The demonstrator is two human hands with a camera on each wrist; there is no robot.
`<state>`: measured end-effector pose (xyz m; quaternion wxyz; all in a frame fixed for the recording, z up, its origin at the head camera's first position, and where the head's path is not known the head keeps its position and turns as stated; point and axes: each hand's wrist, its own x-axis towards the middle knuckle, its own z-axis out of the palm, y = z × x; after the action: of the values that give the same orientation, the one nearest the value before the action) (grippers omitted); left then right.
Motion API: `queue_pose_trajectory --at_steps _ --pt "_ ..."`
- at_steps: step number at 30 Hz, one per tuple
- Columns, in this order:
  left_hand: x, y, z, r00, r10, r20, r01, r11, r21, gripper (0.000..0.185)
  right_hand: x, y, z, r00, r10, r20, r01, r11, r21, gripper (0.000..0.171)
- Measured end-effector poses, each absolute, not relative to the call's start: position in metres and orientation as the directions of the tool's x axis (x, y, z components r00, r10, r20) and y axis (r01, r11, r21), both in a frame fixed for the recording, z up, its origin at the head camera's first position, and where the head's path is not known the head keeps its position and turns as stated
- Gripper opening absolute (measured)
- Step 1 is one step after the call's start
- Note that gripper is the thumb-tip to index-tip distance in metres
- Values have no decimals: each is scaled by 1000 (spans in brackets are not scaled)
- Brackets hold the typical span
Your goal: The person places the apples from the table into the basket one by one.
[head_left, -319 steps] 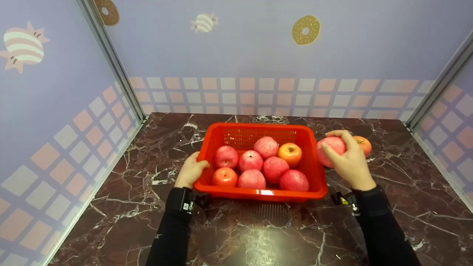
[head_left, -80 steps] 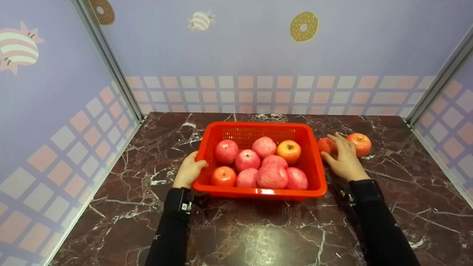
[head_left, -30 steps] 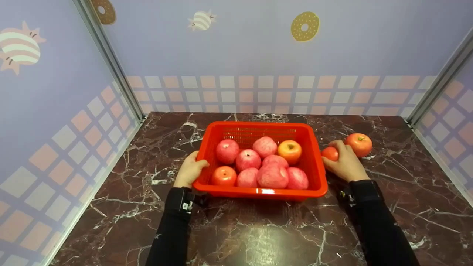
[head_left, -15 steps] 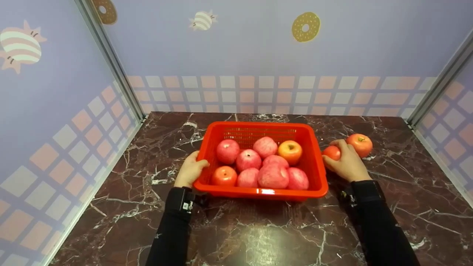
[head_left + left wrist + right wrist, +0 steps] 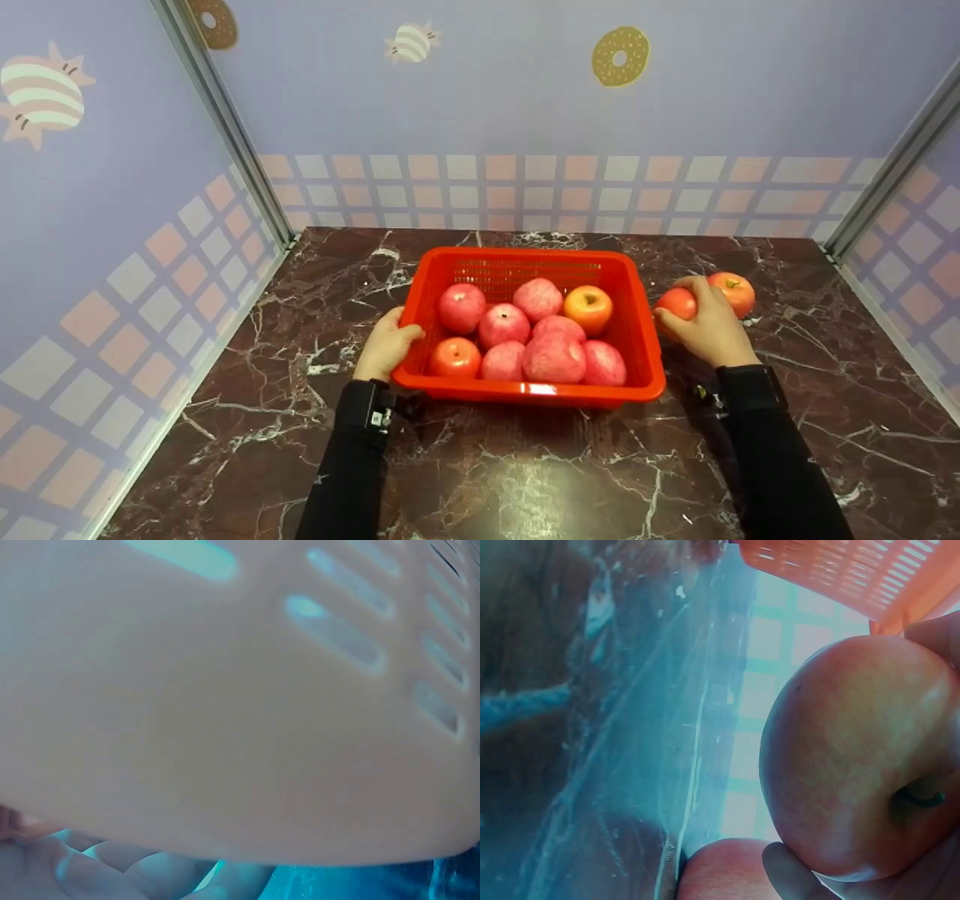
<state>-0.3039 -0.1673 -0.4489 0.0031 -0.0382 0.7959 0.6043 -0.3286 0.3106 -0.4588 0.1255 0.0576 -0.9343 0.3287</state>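
Note:
My left hand (image 5: 386,346) grips the left rim of a red plastic basket (image 5: 649,352), thumb over the edge. Several red apples (image 5: 504,324) lie inside, one resting on top of others, along with a yellower apple (image 5: 588,309). To the right of the basket, my right hand (image 5: 710,324) holds an orange-red apple (image 5: 677,304) between thumb and fingers. The right wrist view shows this apple (image 5: 847,757) close up, stem visible. Another apple (image 5: 733,293) sits just behind the hand. The basket's slotted wall (image 5: 225,727) fills the left wrist view.
The basket stands on a dark red marbled tabletop (image 5: 300,465). Lilac panels with printed squares enclose it at the back (image 5: 510,90), left (image 5: 112,202) and right (image 5: 930,225).
Since the oldest frame, an apple from my right hand has joined the pile in the basket. My right hand has since gripped another apple and raised it slightly. My left hand stays put.

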Motion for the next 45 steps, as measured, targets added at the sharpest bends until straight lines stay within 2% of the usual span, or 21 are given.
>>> queue_pose_trajectory --at_steps 15,29,45 --pt "-305 -168 -450 -997 -68 -43 -60 276 959 40 -316 303 -434 -961 10 278 -177 749 -638 60" --pt "-304 -167 -449 -996 -75 -54 -73 276 959 40 -302 286 -412 -914 -10 406 -282 736 -616 54" --pt "-305 -167 -450 -995 -80 -53 -74 277 958 39 -295 265 -398 -891 -52 452 -345 724 -597 53"
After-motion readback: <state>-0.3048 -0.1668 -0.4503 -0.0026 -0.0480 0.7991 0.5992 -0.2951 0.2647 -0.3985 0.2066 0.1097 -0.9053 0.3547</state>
